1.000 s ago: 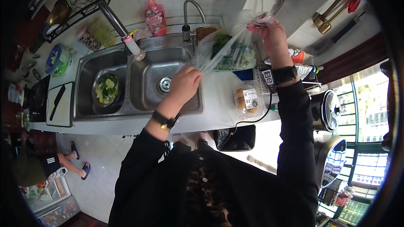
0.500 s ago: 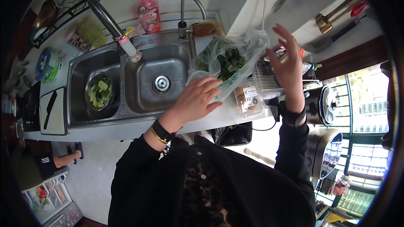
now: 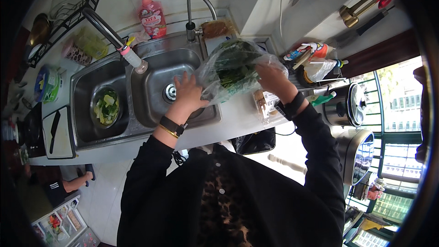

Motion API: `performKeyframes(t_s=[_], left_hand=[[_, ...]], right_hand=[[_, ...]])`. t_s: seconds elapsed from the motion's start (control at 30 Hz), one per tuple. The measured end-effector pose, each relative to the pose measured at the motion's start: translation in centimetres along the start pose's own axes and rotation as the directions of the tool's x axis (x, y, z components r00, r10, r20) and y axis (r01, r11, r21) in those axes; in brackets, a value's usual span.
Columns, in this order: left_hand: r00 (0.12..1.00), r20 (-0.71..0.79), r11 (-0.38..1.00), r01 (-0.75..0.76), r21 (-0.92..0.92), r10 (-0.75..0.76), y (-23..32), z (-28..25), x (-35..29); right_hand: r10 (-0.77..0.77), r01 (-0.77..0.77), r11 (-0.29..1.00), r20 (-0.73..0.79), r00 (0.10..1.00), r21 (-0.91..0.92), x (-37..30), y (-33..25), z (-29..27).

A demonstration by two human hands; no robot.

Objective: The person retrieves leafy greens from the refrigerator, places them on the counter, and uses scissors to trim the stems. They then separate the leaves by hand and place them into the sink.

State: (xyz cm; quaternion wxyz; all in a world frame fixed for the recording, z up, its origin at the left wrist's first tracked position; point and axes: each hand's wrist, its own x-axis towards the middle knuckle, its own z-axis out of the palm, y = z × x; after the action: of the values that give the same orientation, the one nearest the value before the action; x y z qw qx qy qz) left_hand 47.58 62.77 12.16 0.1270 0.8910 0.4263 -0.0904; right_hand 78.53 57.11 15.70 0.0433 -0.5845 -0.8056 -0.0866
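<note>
The left hand (image 3: 186,95) hung over the right basin (image 3: 153,73), fingers splayed, gripping nothing visible. Just right of the basin, the bag of greens (image 3: 231,71) stretched lengthwise left to right. Farther from the basin, the nearer right hand (image 3: 274,81) touched it, grip unclear.

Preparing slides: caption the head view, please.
Right hand at a clear bag of leafy greens, left hand spread over the sink.

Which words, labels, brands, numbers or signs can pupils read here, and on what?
Pink bottle: large label print, not copied here.
Clear box: any print hidden or too small.
Colourful packet: any print too blurred to read.
Bag: any print too blurred to read.
</note>
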Motion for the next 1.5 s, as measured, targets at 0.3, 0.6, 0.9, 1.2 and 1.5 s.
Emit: performKeyframes(t_s=[0.3, 0.6, 0.9, 1.2, 1.5], left_hand=[[0.832, -0.509, 0.906, -0.369, -0.206, 0.223, 3.4, 1.3, 1.0], [0.982, -0.167, 0.996, 0.082, -0.018, -0.084, 0.3, 1.8, 0.6], [0.928, -0.370, 0.985, -0.096, -0.144, 0.037, 1.0, 1.1, 0.3], [0.672, -0.729, 0.894, -0.399, -0.204, 0.134, 3.1, -0.8, 1.3], [0.717, -0.670, 0.854, -0.460, -0.244, 0.195, 2.8, 2.3, 0.6]], right_hand=[[-0.097, 0.082, 0.994, 0.268, 0.958, 0.067, 5.0, -7.2, 3.8], [-0.062, 0.056, 0.998, 0.165, 0.984, 0.040, 4.3, -4.2, 6.3], [0.031, -0.083, 0.942, 0.163, 0.986, 0.326, 6.6, 1.8, -0.2], [-0.170, 0.185, 0.891, -0.074, 0.983, 0.416, 6.4, 1.5, -0.1], [-0.291, 0.292, 0.956, 0.086, 0.953, -0.001, 4.9, -3.3, 3.4]])
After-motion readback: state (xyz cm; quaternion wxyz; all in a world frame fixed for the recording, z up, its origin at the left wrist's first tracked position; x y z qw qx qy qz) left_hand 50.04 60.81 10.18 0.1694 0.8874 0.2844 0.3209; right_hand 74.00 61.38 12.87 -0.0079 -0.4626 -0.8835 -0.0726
